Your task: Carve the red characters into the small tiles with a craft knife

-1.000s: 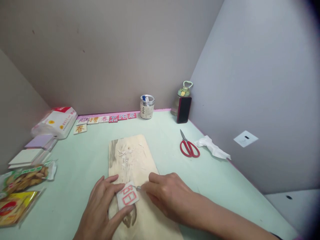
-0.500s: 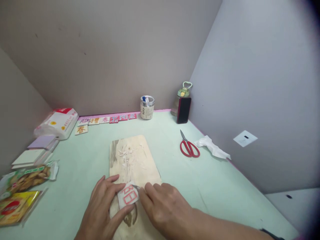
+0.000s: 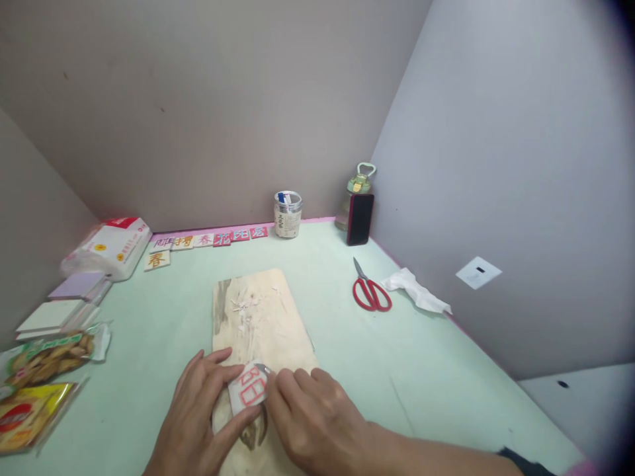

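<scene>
A small white carving block [image 3: 249, 387] with a character outlined in red lies on a pale wooden board [image 3: 270, 311]. My left hand [image 3: 201, 413] is closed on the block, with fingers along its far edge and thumb along its near edge. At the block's right side, my right hand [image 3: 317, 413] pinches a carving tool [image 3: 264, 369]. Only its short metal tip shows, touching the block's upper right edge; the handle is hidden in my fingers. Thin white shavings [image 3: 244, 307] are scattered on the board beyond the block. A dark fish-like mark [image 3: 253, 433] shows on the board.
Red-handled scissors [image 3: 371, 293] and a crumpled tissue [image 3: 417, 291] lie to the right. Along the back are carved tiles [image 3: 203, 240], a jar [image 3: 288, 217], a phone [image 3: 360, 219] and a bottle [image 3: 342, 215]. Tissues [image 3: 116, 248], blank blocks [image 3: 52, 314] and snack packets [image 3: 59, 357] line the left.
The view has shifted slightly, so most things sit a little further left. The tool tip has moved a little along the block's upper right edge. Both grips look the same.
</scene>
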### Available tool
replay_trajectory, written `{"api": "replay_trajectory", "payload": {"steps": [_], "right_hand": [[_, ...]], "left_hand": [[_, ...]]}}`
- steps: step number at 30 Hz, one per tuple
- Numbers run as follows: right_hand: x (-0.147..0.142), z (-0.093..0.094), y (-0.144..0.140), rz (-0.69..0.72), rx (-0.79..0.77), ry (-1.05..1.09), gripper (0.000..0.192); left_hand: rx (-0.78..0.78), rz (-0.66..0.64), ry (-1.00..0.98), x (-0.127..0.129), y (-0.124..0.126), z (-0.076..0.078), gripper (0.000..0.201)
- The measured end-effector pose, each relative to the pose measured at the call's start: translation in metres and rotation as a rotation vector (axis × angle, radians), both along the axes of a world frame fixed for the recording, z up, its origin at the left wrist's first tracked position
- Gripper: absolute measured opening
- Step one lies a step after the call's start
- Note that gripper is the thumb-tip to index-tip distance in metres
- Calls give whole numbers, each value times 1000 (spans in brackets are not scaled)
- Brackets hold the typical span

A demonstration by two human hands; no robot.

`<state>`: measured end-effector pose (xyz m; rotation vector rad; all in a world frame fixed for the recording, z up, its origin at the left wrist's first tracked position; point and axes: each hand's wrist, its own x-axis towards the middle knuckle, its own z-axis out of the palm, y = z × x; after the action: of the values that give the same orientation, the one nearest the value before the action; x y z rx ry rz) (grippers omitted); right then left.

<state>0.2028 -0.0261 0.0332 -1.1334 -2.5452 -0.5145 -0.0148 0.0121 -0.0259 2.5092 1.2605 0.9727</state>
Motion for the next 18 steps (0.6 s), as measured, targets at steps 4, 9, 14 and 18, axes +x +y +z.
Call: {"api": "replay_trajectory", "payload": {"steps": [4, 9, 14, 18], "right_hand": [[11, -4, 3, 10, -62, 58, 15], [29, -11, 11, -33, -333, 137, 12], [37, -14, 15, 22, -355, 192, 13], [42, -10, 16, 51, -385, 213, 17]], "left_hand": [[-16, 12, 21, -1, -1, 0, 35], [-18, 44, 35, 0, -1, 1, 36], [-57, 110, 20, -2, 1, -2, 40], [-83, 62, 16, -8, 2, -8, 41]]}}
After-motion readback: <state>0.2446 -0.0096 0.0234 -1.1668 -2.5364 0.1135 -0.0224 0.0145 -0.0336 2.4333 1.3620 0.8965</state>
